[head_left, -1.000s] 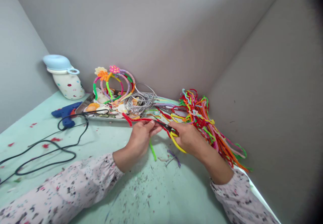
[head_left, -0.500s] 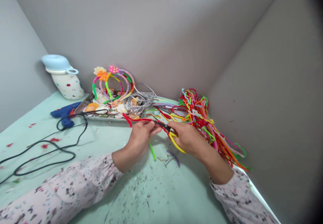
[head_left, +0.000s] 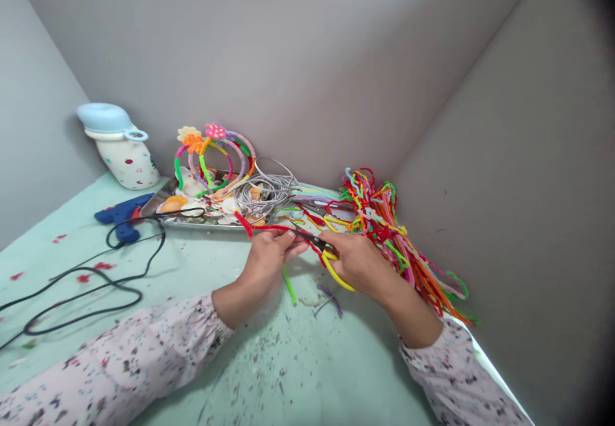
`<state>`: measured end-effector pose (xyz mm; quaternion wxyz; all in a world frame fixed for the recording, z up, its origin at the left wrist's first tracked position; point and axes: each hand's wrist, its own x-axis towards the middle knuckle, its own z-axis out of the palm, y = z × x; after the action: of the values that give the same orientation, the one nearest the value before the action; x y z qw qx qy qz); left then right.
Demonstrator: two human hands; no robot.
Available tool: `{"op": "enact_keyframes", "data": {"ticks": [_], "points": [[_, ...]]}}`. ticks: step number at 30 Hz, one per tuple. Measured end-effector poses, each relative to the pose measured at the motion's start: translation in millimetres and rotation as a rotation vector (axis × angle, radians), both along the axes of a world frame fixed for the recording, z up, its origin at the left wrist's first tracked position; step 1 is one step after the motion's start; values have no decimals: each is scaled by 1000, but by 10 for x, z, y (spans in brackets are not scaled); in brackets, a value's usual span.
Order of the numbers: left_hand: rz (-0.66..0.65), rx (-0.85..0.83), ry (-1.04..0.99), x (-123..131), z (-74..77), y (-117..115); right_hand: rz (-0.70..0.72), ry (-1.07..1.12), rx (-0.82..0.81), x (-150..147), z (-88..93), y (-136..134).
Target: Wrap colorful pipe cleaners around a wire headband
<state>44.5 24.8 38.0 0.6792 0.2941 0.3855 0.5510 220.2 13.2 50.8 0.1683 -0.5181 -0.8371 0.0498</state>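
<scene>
My left hand [head_left: 269,261] pinches a red pipe cleaner [head_left: 244,223], whose bent end sticks out to the left above the fingers. In my right hand [head_left: 358,262] is a pair of scissors [head_left: 332,272] with yellow handles and dark blades. The blades point left and lie along the red pipe cleaner, close to the left fingertips; whether they touch it I cannot tell. A short green pipe cleaner piece [head_left: 289,285] and a purple piece [head_left: 335,302] lie on the table just below the hands.
Behind my hands stands a metal tray [head_left: 211,226] with shells, a coil of grey wire [head_left: 269,195] and colourful flower-topped hoops [head_left: 204,157]. A pipe cleaner bundle [head_left: 384,221] leans right. Leftward are a blue glue gun [head_left: 123,218], its black cord [head_left: 81,269] and a bottle [head_left: 125,157].
Both hands stay nearly in place, still holding the pipe cleaner and scissors. The scissor blades appear slightly more apart, and the view has shifted very slightly.
</scene>
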Motion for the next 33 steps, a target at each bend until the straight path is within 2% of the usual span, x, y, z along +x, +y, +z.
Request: {"op": "enact_keyframes", "data": {"ticks": [8,12,18,25,33], "points": [[-35,10,70,-4,-52,12,-38,-128,61,-25,26,-20],[-29,1,87,-2,-30,11,-46,-127,80,-32,14,-32],[-5,-26,80,4,24,6,-15,-54,51,-19,-19,-10],[-41,-44,101,9,40,26,-40,94,6,12,-95,61],[54,77,45,22,36,36,-142,280,-91,-128,-152,44]]}}
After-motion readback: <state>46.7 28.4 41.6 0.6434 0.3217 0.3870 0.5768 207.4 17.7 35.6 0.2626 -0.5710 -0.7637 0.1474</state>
